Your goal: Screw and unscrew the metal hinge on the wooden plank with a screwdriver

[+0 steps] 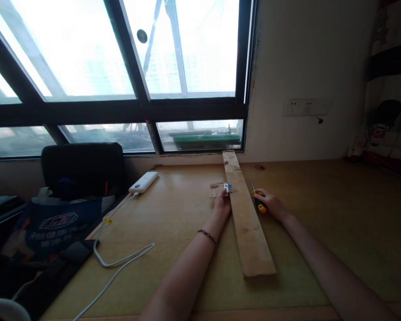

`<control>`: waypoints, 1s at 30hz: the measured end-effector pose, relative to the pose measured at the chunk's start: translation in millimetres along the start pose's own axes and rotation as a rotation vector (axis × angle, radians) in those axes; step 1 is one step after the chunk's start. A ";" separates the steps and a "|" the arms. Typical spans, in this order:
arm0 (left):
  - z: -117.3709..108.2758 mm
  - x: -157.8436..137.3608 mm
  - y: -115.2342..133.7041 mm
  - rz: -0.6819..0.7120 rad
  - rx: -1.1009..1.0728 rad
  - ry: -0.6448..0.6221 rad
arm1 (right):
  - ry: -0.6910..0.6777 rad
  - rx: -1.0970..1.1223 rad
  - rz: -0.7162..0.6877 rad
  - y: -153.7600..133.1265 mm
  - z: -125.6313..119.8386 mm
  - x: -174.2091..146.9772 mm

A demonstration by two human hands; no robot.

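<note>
A long wooden plank (250, 227) lies lengthwise on the table, its far end by the window sill. A small silvery metal hinge (227, 187) sits at the plank's left edge, partly on top of it. My left hand (222, 204) is closed at that edge, thumb against the hinge; its other fingers are mostly hidden. To the right of the plank, my right hand (270, 204) is wrapped round a screwdriver (261, 207) with a black and yellow handle. The screwdriver's thin shaft points away from me, apart from the hinge.
A white power bank (143, 182) lies at the table's left edge, with a white cable (120, 261) looping across the tabletop (173, 214). Beyond the left edge stand a black chair (83, 162) and a blue bag (58, 223). Wall sockets (300, 107) are at the back right.
</note>
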State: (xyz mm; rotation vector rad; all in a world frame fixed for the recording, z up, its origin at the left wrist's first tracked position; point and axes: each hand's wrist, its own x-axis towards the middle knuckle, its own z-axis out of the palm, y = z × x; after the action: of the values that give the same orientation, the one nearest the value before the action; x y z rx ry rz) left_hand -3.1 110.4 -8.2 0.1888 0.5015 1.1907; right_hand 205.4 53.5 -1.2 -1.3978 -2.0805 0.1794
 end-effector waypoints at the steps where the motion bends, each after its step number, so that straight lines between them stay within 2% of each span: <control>1: -0.4 0.8 -0.3 0.002 0.001 -0.002 | -0.007 -0.007 -0.009 0.7 0.7 -0.3; 5: -2.8 4.0 -1.4 -0.003 0.003 -0.022 | -0.043 -0.028 0.002 3.3 4.0 -1.1; 12: -2.9 3.8 -1.4 -0.004 0.038 -0.025 | -0.026 -0.023 -0.010 10.8 5.9 -2.0; 20: -1.2 1.0 -0.5 0.003 0.022 -0.021 | 0.079 0.034 0.029 22.0 6.1 -1.5; 23: -0.8 0.4 -0.1 -0.006 0.017 -0.014 | 0.143 0.067 0.032 23.7 5.6 -1.7; 26: 0.1 0.0 -0.7 0.004 0.027 -0.006 | 0.273 0.067 0.083 16.4 1.7 -0.2; 30: 0.0 0.8 -2.4 0.037 0.007 -0.014 | 0.442 0.146 0.172 -18.7 -1.5 21.2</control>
State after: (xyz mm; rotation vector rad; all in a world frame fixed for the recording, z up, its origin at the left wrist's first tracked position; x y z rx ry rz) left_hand -0.8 110.2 -9.4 0.2127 0.4916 1.2236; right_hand 186.2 63.7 16.9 -1.3814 -1.5585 0.0808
